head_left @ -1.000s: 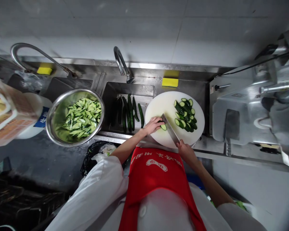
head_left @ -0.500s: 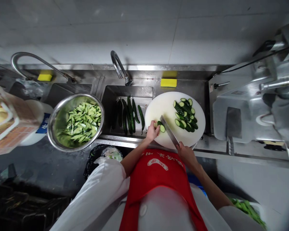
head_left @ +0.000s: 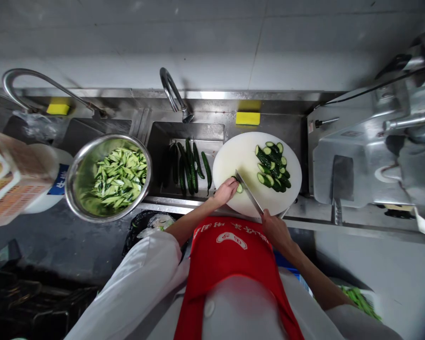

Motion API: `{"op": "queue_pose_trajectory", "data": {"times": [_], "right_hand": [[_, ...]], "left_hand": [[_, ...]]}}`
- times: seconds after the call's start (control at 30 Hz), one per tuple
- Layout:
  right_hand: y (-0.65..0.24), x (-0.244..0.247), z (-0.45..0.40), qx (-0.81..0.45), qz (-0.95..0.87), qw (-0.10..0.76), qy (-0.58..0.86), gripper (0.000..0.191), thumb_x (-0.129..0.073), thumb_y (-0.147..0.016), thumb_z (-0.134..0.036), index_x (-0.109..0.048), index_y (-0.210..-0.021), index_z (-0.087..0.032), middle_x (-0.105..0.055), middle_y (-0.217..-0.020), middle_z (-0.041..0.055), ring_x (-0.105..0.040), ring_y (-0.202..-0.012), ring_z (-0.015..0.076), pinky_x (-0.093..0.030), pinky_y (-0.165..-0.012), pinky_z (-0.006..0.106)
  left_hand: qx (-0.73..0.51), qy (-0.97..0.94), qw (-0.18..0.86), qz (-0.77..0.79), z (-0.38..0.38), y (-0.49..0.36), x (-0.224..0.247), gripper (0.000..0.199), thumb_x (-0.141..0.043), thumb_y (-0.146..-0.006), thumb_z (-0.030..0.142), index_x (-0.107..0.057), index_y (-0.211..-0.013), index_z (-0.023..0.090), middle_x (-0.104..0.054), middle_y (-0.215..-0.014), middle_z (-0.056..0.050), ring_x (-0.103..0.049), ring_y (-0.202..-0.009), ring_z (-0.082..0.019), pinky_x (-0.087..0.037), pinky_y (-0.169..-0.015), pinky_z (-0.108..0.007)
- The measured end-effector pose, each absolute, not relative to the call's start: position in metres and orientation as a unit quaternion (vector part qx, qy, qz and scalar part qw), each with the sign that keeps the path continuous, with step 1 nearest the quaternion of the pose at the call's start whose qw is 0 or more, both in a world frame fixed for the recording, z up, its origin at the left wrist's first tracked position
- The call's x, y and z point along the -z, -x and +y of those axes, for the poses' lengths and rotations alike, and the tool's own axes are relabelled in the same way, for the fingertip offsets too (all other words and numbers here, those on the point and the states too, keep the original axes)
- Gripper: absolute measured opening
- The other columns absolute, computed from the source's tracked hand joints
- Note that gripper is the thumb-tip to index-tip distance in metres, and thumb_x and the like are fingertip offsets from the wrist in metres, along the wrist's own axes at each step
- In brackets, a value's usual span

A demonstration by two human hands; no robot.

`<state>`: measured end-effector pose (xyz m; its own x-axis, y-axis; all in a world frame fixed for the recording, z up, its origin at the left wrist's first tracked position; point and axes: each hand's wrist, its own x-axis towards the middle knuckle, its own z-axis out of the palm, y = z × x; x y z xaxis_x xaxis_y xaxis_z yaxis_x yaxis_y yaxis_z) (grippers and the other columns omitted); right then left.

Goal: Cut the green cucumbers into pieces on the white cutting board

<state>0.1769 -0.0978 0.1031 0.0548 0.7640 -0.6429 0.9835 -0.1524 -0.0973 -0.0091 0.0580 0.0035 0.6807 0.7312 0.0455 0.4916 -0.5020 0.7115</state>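
Observation:
On the left side of the round white cutting board (head_left: 248, 141), my left hand (head_left: 227, 190) has its fingers closed over a cucumber piece (head_left: 239, 188), of which only a pale cut end shows. My right hand (head_left: 275, 228) is wrapped round the handle of a kitchen knife (head_left: 250, 196). The blade slants up and left, its tip beside the cucumber and my left fingertips. A pile of cut cucumber chunks (head_left: 274, 167) lies on the right half of the board.
Whole cucumbers (head_left: 191, 170) lie in the sink (head_left: 212, 132) under a faucet (head_left: 173, 94). Left of it is a steel bowl (head_left: 72, 189) of sliced cucumber. A yellow sponge (head_left: 248, 118) sits behind the board; a cleaver (head_left: 343, 179) rests on the right. Below hangs a black bag (head_left: 134, 236).
My left fingers have closed over the cucumber piece, covering more of it. The knife has shifted only slightly and stays in my right hand. The whole view has moved a little.

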Motion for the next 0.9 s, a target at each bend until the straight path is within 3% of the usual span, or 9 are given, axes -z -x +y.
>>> {"op": "queue_pose_trajectory", "data": {"times": [0.4, 0.9], "right_hand": [[-0.166, -0.104, -0.089, 0.288, 0.621, 0.197, -0.701, 0.027, -0.024, -0.103, -0.025, -0.047, -0.112, -0.014, -0.069, -0.084, 0.0109, -0.071, -0.083, 0.0221, -0.043, -0.071, 0.026], [-0.157, -0.103, -0.082, 0.287, 0.615, 0.198, -0.708, 0.03, -0.023, -0.103, -0.028, -0.047, -0.112, -0.013, -0.07, -0.084, 0.0125, -0.071, -0.083, 0.0219, -0.042, -0.067, 0.026]], "left_hand": [[-0.219, -0.848, 0.343, 0.34, 0.057, 0.012, 0.004, 0.027, -0.036, -0.101, 0.024, -0.062, -0.103, 0.017, -0.058, -0.105, -0.01, -0.056, -0.101, -0.018, -0.048, -0.096, -0.031], [-0.245, -0.823, 0.378, 0.345, 0.056, 0.015, 0.004, 0.027, -0.037, -0.101, 0.028, -0.062, -0.1, 0.017, -0.059, -0.105, -0.01, -0.057, -0.101, -0.018, -0.049, -0.094, -0.032]]}}
